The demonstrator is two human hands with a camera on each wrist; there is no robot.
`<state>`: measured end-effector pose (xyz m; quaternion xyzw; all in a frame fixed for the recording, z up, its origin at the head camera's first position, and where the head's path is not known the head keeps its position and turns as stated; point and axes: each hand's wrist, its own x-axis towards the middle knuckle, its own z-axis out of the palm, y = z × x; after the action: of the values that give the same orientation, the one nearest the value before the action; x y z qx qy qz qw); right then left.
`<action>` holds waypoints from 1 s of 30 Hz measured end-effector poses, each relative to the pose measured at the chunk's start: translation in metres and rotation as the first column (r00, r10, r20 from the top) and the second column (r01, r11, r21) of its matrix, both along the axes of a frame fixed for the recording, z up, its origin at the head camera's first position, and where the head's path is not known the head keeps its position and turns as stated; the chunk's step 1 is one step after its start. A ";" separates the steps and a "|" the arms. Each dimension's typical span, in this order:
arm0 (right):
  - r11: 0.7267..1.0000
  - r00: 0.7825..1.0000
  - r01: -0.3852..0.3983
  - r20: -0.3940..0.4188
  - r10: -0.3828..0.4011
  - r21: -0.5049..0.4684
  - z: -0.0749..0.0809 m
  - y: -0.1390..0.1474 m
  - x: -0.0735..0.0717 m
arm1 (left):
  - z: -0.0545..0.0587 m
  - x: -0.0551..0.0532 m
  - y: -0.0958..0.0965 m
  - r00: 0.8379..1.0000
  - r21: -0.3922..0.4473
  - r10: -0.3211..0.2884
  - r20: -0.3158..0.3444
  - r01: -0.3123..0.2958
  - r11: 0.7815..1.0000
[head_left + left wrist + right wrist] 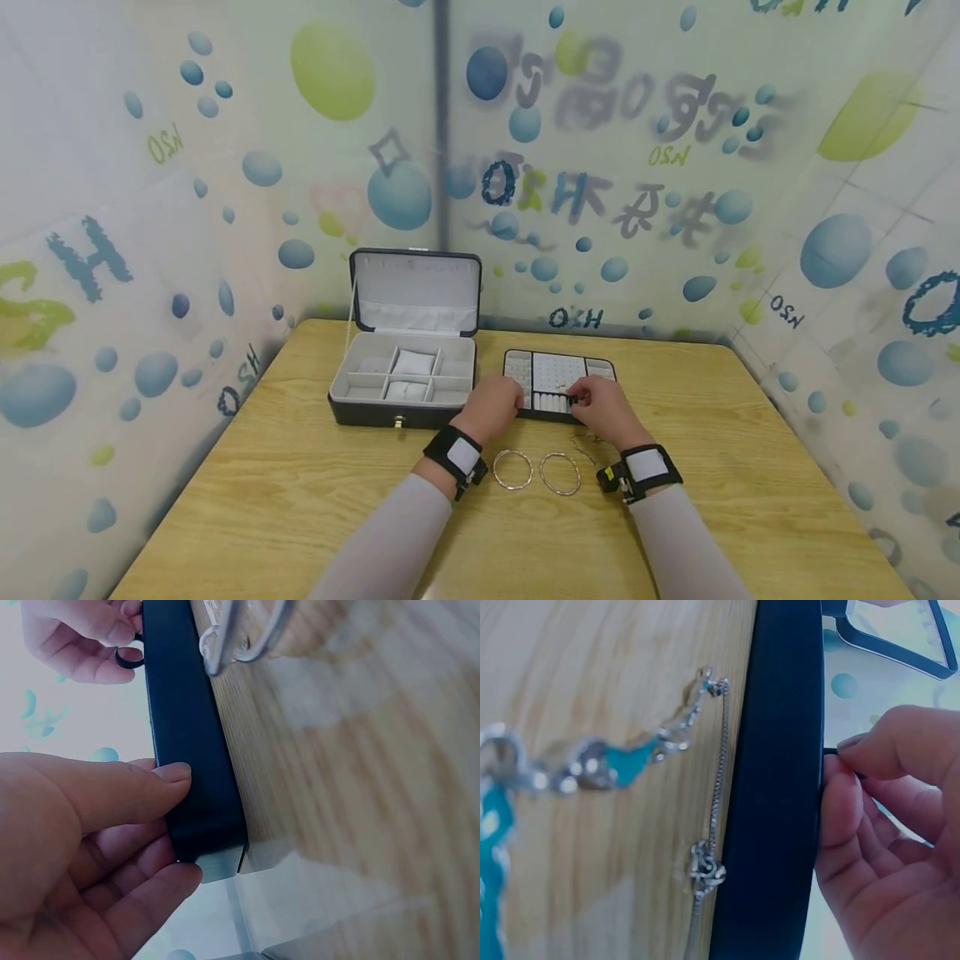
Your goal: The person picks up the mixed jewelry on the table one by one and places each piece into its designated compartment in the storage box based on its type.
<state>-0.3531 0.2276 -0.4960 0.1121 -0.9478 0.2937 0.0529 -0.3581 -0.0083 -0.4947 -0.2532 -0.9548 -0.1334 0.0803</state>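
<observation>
A black jewelry tray with pale compartments, ring slots and a dotted white panel lies on the table. At its front left corner my left hand grips it; in the left wrist view the thumb lies on the dark front wall and the fingers reach round the corner. My right hand is over the tray's front right part, beside the ring slots. Between its thumb and forefinger it pinches a thin black ring, partly hidden behind the tray wall in the left wrist view.
An open black jewelry box with pale compartments and small cushions stands left of the tray. Two silver bangles lie in front, between my forearms. Close to the tray's front lies a silver chain and a piece with turquoise parts.
</observation>
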 end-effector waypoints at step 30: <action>0.989 0.999 0.021 -0.049 -0.014 0.144 0.000 -0.014 0.004 | 0.006 0.004 0.001 0.999 0.000 0.020 0.035 -0.020 1.000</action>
<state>-0.3492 0.2140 -0.4958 0.1145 -0.9660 0.2211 0.0701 -0.3541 -0.0076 -0.4891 -0.2412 -0.9585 -0.1374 0.0648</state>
